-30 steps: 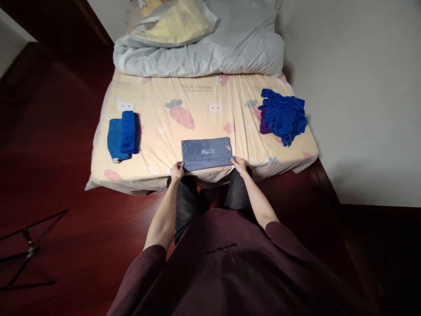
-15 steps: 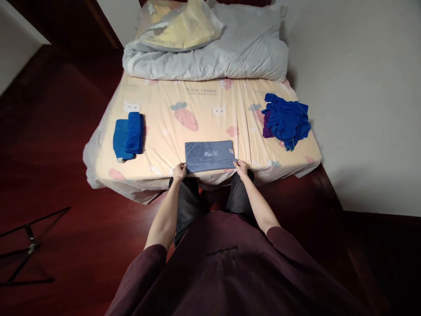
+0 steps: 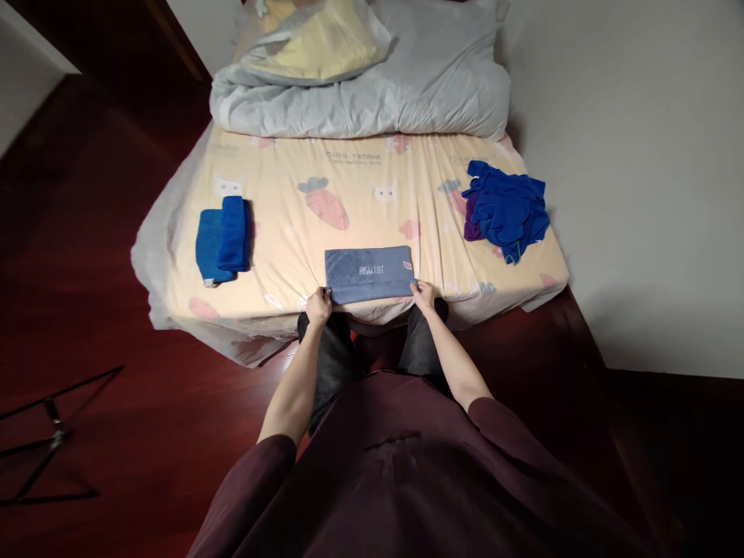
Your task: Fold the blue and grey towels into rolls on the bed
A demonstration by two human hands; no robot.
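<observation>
The grey towel (image 3: 369, 263) lay folded and flat on the bed (image 3: 279, 232), about at the middle of its near edge. There was some pale lettering on it, too blurred for me to read with certainty. The left hand (image 3: 318, 305) held the near left corner of this towel, pinched between the thumb and the fingers. The right hand (image 3: 423, 297) pinched the near right corner in a similar way.

On the left part of the bed, a bright blue cloth (image 3: 234, 232), neatly folded, was partly over a duller blue cloth (image 3: 208, 240). On the right part of the bed there was a crumpled blue heap (image 3: 505, 205), and a purple cloth (image 3: 472, 223) showed at its side. At the far end of the bed was a thick grey quilt (image 3: 349, 112). On the floor, to the left of the bed, stood a black stand (image 3: 56, 438).
</observation>
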